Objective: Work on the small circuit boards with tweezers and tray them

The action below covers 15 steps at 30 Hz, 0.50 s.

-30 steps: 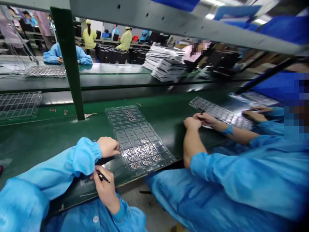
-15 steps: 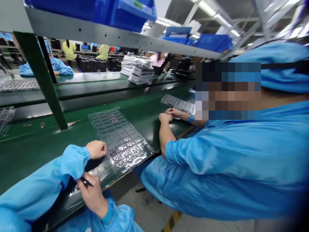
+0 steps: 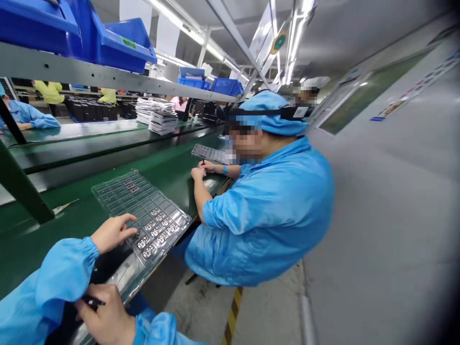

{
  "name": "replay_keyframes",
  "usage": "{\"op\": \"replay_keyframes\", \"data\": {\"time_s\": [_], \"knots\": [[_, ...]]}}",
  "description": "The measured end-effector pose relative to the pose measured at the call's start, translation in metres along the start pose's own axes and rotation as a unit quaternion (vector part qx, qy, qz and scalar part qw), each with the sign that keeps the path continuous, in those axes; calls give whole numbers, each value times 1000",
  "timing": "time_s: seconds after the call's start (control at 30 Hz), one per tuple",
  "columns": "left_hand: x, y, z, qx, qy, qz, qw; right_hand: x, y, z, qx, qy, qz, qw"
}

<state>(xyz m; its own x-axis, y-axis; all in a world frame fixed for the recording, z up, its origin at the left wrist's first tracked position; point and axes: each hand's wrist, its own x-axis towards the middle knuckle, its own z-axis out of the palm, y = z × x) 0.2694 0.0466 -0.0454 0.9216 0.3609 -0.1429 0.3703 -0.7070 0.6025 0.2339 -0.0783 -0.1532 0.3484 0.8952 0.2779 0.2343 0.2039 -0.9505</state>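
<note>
A clear plastic tray of small compartments lies on the green bench, with several small metal parts in its near rows. My left hand rests at the tray's near left corner, fingers stretched out and touching it. At the bottom edge, my right hand is closed around a thin black pen-like tool, over a dark flat sheet at the bench edge.
A co-worker in a blue coat sits close on my right, hands at another tray. Stacked trays stand across the belt. Blue bins sit on an overhead shelf. A green post rises at left.
The view has swung right and up, now showing the aisle. My left hand went from a loose fist to outstretched fingers on the tray. My right hand keeps the tool.
</note>
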Motion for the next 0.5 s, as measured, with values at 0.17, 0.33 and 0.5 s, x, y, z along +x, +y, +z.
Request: {"op": "replay_keyframes", "data": {"time_s": [0.17, 0.33, 0.5], "knots": [[-12, 18, -23, -103, 30, 34, 994, -4, -5, -3, 31, -25, 11, 999], [-58, 15, -51, -67, 56, 15, 996, -23, -6, -4, 24, 83, -113, 990], [-115, 2, -61, -6, -21, 4, 1000, -24, -33, -29, -20, 145, -112, 983]]}}
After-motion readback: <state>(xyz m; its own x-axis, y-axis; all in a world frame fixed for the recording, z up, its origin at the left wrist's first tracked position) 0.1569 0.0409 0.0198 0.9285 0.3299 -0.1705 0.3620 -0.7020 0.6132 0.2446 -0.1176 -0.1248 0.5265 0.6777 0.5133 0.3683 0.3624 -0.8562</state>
